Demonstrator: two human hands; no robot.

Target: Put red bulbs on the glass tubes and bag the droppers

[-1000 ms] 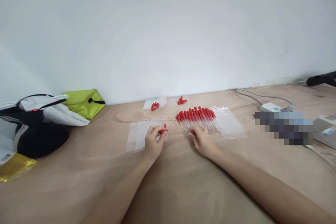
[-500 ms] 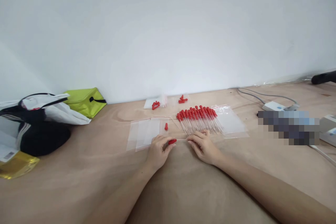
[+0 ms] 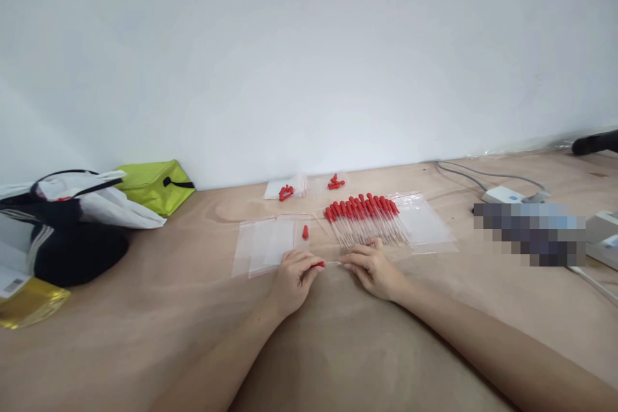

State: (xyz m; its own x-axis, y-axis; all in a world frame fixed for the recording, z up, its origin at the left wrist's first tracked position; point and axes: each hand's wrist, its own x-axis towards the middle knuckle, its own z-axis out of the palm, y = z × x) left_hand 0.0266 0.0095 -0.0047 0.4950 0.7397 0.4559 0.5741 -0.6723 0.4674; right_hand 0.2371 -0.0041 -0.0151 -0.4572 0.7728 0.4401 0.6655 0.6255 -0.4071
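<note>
My left hand (image 3: pixel 293 280) pinches a red rubber dropper bulb (image 3: pixel 320 264), mostly covered by the fingers. From the bulb's right end a thin clear tube (image 3: pixel 333 262) runs across to my right hand (image 3: pixel 375 271), whose thumb and fingers are closed on its other end. Just beyond my right hand lies a row of droppers (image 3: pixel 362 209) with red bulbs and slim clear stems, side by side. A single red bulb (image 3: pixel 305 232) rests past my left fingers, beside overlapping clear zip bags (image 3: pixel 264 248).
Red bulbs lie in two small piles (image 3: pixel 286 192) near the wall. Another clear zip bag (image 3: pixel 429 225) is right of the droppers. At the left are a lime-green bag (image 3: pixel 154 183) and a black cap (image 3: pixel 80 254); at the right, a grey cable (image 3: pixel 483 169) and a blurred-out object (image 3: pixel 535 232).
My left fingers have closed further over the red bulb, so less of it shows. My right hand has shifted slightly left, and the gap between the hands is a little smaller.
</note>
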